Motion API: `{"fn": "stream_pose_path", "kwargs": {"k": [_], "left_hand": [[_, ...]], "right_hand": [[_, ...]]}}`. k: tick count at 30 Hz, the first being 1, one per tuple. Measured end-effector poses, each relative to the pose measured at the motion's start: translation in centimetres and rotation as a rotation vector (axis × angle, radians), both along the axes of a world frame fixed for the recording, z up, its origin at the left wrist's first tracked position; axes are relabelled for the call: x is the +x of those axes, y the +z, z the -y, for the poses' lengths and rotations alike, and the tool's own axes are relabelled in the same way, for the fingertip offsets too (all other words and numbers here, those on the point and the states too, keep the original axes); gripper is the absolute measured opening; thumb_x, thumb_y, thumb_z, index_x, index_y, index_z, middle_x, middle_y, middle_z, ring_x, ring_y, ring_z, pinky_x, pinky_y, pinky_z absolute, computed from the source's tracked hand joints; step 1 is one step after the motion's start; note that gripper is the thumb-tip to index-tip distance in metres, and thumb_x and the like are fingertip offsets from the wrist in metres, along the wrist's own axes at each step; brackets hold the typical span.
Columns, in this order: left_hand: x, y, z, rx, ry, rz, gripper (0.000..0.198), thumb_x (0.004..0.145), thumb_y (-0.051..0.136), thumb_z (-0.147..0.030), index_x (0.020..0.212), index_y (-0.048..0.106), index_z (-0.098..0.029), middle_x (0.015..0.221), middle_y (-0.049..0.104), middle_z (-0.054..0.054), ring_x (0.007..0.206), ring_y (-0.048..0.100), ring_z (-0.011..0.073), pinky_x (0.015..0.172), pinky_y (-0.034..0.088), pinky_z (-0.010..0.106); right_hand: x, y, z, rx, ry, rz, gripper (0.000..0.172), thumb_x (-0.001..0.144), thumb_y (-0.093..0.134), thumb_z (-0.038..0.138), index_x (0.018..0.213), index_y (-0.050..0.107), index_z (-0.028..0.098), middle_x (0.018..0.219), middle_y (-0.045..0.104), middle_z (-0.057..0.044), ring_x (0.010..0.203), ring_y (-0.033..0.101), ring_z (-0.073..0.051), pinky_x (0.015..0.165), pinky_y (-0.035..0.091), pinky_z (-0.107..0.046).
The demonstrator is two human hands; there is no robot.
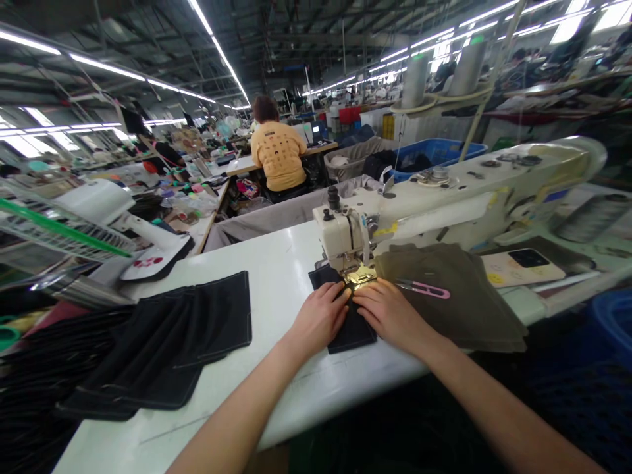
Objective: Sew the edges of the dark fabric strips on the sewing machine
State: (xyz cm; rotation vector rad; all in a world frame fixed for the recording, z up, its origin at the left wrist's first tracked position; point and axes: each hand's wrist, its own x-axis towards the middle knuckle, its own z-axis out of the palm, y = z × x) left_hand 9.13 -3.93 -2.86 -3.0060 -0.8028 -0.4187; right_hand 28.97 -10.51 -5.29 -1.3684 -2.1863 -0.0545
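On one white table [281, 263], two hands [318, 317] [394, 315] press one black panel [351, 332], fingers [374, 295] unclenched.

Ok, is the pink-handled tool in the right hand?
No, the pink-handled tool lies on the olive fabric, beside the right hand.

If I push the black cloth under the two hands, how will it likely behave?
The black cloth will probably wrinkle easily, because it looks thin. It seems unlikely to roll, lying flat on the table. Its far part may catch, being beneath the sewing machine head.
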Motion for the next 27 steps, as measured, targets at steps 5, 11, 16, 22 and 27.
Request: {"fn": "stream_pose_path", "kwargs": {"k": [5,11,16,22,27], "left_hand": [[0.0,-0.4,-0.2,0.009,0.024,0.013,0.033,0.098,0.049,-0.021,0.128,0.058,-0.013,0.135,0.058,0.016,0.126,0.054,0.0270,0.107,0.048,0.045],[-0.4,-0.3,1.6,-0.006,0.017,0.014,0.035,0.097,0.050,-0.022,0.130,0.057,-0.014,0.136,0.059,0.017,0.126,0.055,0.0273,0.105,0.050,0.045],[-1.8,-0.3,5.6,-0.040,-0.013,-0.029,0.040,0.096,0.052,-0.022,0.135,0.054,-0.016,0.141,0.056,0.014,0.129,0.053,0.0294,0.106,0.049,0.045],[-2.2,0.0,6.8,-0.060,0.009,-0.022,0.039,0.098,0.051,-0.025,0.136,0.053,-0.018,0.142,0.055,0.011,0.130,0.052,0.0277,0.108,0.046,0.043],[-2.1,1.7,5.6,-0.029,0.548,-0.088,0.035,0.098,0.050,-0.045,0.107,0.063,-0.013,0.102,0.066,0.015,0.099,0.064,0.0291,0.081,0.055,0.041]], "right_hand": [[-0.3,-0.2,0.5,-0.007,-0.036,-0.012,0.023,0.094,0.057,0.016,0.113,0.067,0.020,0.116,0.070,-0.008,0.110,0.061,-0.026,0.102,0.043,-0.052],[-0.1,-0.1,2.4,-0.003,-0.090,-0.060,0.019,0.097,0.052,0.019,0.111,0.066,0.019,0.110,0.070,-0.009,0.101,0.062,-0.025,0.098,0.045,-0.048],[0.4,0.3,3.7,-0.010,-0.067,-0.057,0.020,0.099,0.049,0.021,0.106,0.068,0.019,0.104,0.071,-0.008,0.097,0.061,-0.024,0.092,0.047,-0.044],[-0.1,0.4,3.5,-0.024,-0.049,-0.063,0.022,0.099,0.049,0.020,0.104,0.071,0.020,0.103,0.071,-0.009,0.096,0.062,-0.025,0.090,0.048,-0.044],[-0.1,-0.1,3.3,-0.022,-0.047,-0.092,0.021,0.098,0.051,0.020,0.105,0.071,0.021,0.104,0.070,-0.008,0.098,0.061,-0.025,0.090,0.048,-0.044]]}}
